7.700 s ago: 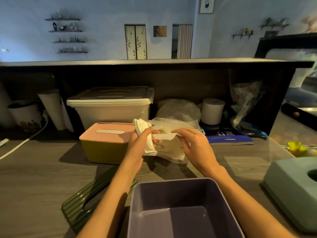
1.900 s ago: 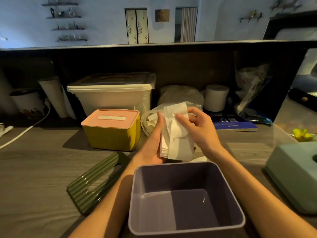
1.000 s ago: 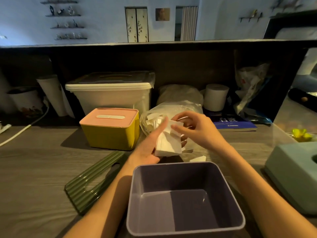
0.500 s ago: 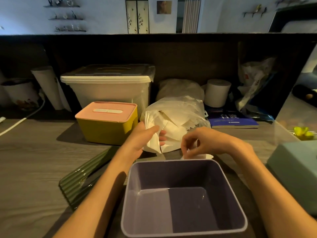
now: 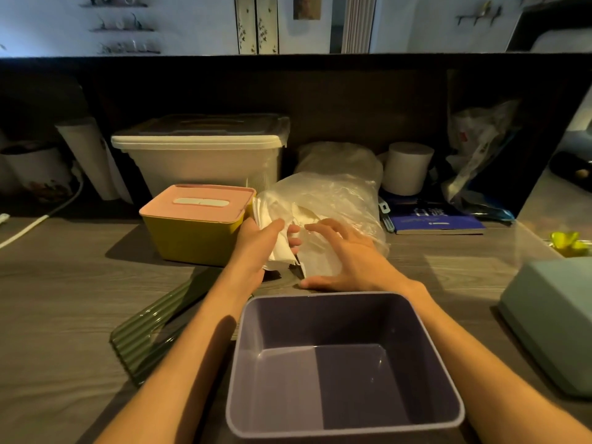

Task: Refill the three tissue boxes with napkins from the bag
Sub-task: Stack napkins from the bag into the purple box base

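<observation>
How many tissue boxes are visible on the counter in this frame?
3. The yellow box with pink lid stands closed at back left; the purple box sits open and empty nearest the camera; the teal box is at the right edge, partly cropped.

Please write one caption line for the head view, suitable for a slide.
Left hand grips napkins at the bag while the right hand rests open on it, behind the empty purple box.
</observation>
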`<control>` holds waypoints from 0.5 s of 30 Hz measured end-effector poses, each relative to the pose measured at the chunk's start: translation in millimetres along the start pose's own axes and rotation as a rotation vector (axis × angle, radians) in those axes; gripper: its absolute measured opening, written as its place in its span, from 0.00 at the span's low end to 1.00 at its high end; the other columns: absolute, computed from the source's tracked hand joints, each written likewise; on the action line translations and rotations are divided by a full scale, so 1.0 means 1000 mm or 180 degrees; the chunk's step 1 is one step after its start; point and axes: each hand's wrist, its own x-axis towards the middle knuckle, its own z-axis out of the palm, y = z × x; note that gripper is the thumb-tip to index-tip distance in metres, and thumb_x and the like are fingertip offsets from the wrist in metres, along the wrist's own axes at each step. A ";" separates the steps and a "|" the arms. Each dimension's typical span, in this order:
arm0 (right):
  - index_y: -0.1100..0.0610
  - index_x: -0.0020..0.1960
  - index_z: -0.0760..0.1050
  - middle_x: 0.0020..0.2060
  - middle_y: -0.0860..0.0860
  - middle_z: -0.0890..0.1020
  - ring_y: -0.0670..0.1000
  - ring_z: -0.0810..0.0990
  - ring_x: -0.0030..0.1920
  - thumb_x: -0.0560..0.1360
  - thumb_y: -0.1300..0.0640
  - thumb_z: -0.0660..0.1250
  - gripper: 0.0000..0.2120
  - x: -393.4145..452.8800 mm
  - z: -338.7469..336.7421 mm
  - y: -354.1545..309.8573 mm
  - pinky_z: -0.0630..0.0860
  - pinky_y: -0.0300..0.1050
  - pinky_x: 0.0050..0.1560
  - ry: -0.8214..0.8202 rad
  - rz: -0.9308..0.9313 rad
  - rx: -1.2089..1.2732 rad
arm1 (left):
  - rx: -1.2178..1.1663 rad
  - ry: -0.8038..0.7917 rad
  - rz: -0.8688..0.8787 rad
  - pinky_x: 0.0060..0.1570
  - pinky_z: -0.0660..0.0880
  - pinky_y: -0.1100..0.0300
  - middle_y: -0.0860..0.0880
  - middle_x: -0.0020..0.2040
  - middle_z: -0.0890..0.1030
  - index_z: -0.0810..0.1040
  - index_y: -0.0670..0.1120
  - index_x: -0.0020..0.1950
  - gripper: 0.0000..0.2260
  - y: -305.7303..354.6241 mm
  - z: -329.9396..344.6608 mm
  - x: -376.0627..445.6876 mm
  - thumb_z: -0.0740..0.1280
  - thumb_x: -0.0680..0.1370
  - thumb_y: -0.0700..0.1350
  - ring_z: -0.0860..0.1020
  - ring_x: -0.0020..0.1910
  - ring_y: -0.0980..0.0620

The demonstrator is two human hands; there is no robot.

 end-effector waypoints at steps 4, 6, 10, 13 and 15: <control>0.39 0.76 0.63 0.75 0.48 0.71 0.53 0.75 0.69 0.79 0.44 0.70 0.29 0.005 0.008 0.008 0.72 0.50 0.67 0.0293 -0.0061 0.0115 | -0.0028 0.0000 0.0056 0.40 0.84 0.53 0.44 0.48 0.87 0.73 0.45 0.68 0.14 0.000 0.000 -0.001 0.65 0.83 0.41 0.87 0.44 0.46; 0.40 0.74 0.67 0.71 0.47 0.75 0.51 0.76 0.67 0.82 0.48 0.65 0.22 0.005 0.008 0.014 0.73 0.48 0.66 0.0397 -0.0085 0.0344 | -0.0044 -0.0009 0.0051 0.41 0.84 0.53 0.44 0.49 0.87 0.72 0.47 0.68 0.14 0.001 0.001 -0.001 0.66 0.83 0.41 0.87 0.44 0.47; 0.46 0.69 0.76 0.59 0.41 0.79 0.35 0.74 0.57 0.84 0.51 0.63 0.15 0.006 0.003 0.013 0.66 0.26 0.58 0.0740 -0.0046 0.0792 | -0.0026 -0.0056 0.0073 0.43 0.84 0.53 0.45 0.49 0.87 0.70 0.47 0.71 0.16 0.001 0.000 -0.001 0.65 0.83 0.41 0.87 0.44 0.48; 0.48 0.65 0.80 0.55 0.42 0.82 0.34 0.76 0.53 0.83 0.52 0.65 0.12 0.006 0.000 0.014 0.66 0.23 0.54 0.0930 -0.0085 0.0823 | 0.0107 -0.0034 0.0127 0.45 0.84 0.51 0.44 0.50 0.86 0.71 0.45 0.71 0.16 0.000 0.000 -0.002 0.65 0.83 0.41 0.86 0.44 0.48; 0.48 0.66 0.79 0.58 0.44 0.82 0.43 0.78 0.58 0.82 0.51 0.67 0.13 0.005 0.002 0.017 0.69 0.30 0.57 0.0835 -0.0083 0.0547 | 0.0112 -0.0030 0.0115 0.45 0.84 0.50 0.44 0.50 0.86 0.72 0.45 0.69 0.14 0.000 0.000 -0.002 0.65 0.83 0.40 0.86 0.44 0.47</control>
